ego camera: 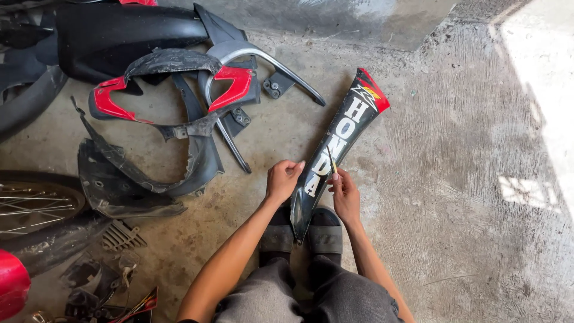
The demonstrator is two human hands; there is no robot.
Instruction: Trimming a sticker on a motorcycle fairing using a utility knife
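The person crouches on the concrete floor [454,179] with a long black side panel [335,149], red at its far tip, lying lengthwise ahead of them. Its narrow near end rests between their sandals [302,236], which seems to keep it from sliding while both hands work on its face.

The left hand [282,179] grips the panel's left edge, fingers [293,166] curled and pressed together over the rim, apparently steadying it. The right hand [345,194] sits at the opposite edge, its fingers pinching a thin yellowish blade or stick [330,160] that points up onto the white lettering, held low and close so the tip meets the surface at a shallow angle.

To the left of the left fingers lies a heap of black and red body parts [179,101]; nearer the left elbow a spoked wheel [36,203] shows at the frame's edge.
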